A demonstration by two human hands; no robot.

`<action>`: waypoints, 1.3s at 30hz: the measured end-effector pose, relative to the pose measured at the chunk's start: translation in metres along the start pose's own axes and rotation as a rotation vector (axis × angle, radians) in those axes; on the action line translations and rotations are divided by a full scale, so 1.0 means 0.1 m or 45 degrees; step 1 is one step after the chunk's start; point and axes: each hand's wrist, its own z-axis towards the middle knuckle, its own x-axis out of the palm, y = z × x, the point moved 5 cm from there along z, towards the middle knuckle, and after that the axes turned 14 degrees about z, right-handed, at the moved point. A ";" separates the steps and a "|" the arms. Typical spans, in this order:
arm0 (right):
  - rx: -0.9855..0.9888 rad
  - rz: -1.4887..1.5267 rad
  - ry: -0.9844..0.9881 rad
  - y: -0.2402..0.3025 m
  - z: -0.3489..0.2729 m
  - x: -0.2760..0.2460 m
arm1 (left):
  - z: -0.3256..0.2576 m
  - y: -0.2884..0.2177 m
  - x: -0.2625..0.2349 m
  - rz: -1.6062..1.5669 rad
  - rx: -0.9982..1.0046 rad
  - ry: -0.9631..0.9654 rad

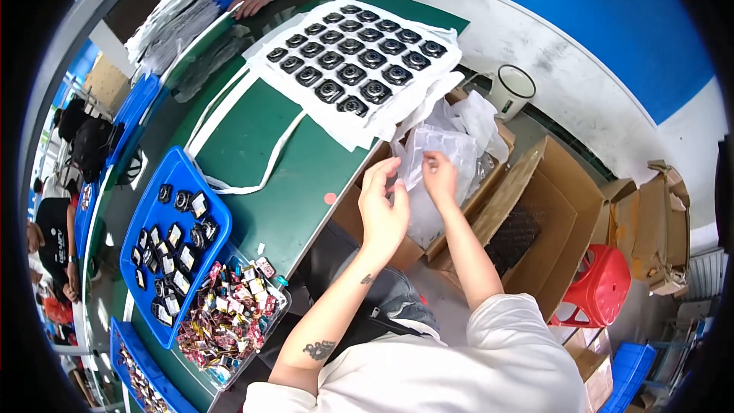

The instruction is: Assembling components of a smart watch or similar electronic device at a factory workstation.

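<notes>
Over an open carton beside the table, my right hand [440, 179] is closed, its thumb and fingers pinching the edge of a clear plastic tray [440, 142] with moulded pockets. My left hand [383, 210] is raised to the left of it, fingers curved and apart, with nothing visible in it. More crumpled clear plastic [475, 118] fills the carton [442, 243] beneath. On the table beyond my hands, rows of black round-faced devices [352, 74] sit in a white tray [361, 128].
A blue bin [218, 210] of loose black devices and a clear box [229, 313] of small coloured parts stand on the green table [260, 149]. A white strap [279, 145] lies there. An open carton [577, 222] and red stool [604, 283] stand right. Another person's hand [256, 0] rests at the far edge.
</notes>
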 end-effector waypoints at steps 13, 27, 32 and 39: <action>-0.594 -0.718 0.160 2.05 1.67 -0.05 | 1.08 -0.35 -0.75 -0.607 -0.524 -0.344; -0.194 -0.456 0.114 2.16 2.10 -0.14 | 1.58 0.12 -0.90 -0.982 -1.146 0.046; 0.479 0.714 0.494 1.92 2.05 -0.06 | 1.70 0.11 -1.03 -0.736 -0.886 0.074; 0.346 1.298 0.752 2.05 1.66 0.11 | 1.59 -0.08 -1.31 -0.628 -0.586 0.220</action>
